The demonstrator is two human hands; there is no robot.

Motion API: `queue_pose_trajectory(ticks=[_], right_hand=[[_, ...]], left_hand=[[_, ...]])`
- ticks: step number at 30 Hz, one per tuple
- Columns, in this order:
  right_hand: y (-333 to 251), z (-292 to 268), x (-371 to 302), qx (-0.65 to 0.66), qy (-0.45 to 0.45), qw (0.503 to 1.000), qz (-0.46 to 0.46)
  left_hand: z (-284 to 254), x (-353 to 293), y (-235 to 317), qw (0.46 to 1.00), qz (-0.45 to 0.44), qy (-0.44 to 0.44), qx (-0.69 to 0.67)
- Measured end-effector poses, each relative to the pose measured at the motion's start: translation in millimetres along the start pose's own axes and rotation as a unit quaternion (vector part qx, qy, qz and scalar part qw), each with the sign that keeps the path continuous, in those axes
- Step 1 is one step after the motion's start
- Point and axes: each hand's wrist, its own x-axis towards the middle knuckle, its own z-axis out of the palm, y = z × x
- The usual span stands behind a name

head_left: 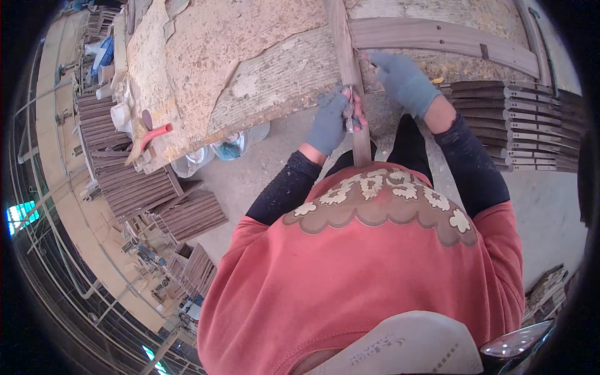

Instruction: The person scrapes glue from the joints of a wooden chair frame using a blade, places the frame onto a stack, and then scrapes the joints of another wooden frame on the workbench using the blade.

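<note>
My left hand (329, 125), in a grey glove with bare fingertips, is closed on a small shiny, crumpled-looking item (348, 109). It presses this against a brown wooden bar (342, 44) that runs from the workbench toward my waist. In a matching glove, my right hand (407, 81) has its fingers drawn together beside the bar, just below where a curved wooden rail (437, 34) with dark holes meets it. What those fingers hold, if anything, is too small to make out.
The workbench (269, 81) has a worn, peeling top. A red-handled tool (156, 134) lies at its left corner. Stacked wooden slats (128, 169) stand to the left, and curved wooden parts (537, 128) to the right. Buckets (250, 139) stand under the bench edge.
</note>
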Motion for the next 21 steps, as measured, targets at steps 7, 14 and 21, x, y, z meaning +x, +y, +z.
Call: queue_pose_trajectory(ticks=[7, 14, 21], right_hand=[[3, -12, 17, 0.005, 0.078, 0.996, -0.041], [-33, 3, 13, -0.132, -0.003, 0.991, 0.020], [-21, -15, -3, -0.073, 0.060, 0.995, -0.019]], left_hand=[[-3, 3, -4, 1.000, -0.006, -0.012, -0.017], [-4, 3, -5, 0.999, -0.006, -0.020, -0.049], [-6, 2, -5, 0.999, -0.001, -0.018, -0.042]])
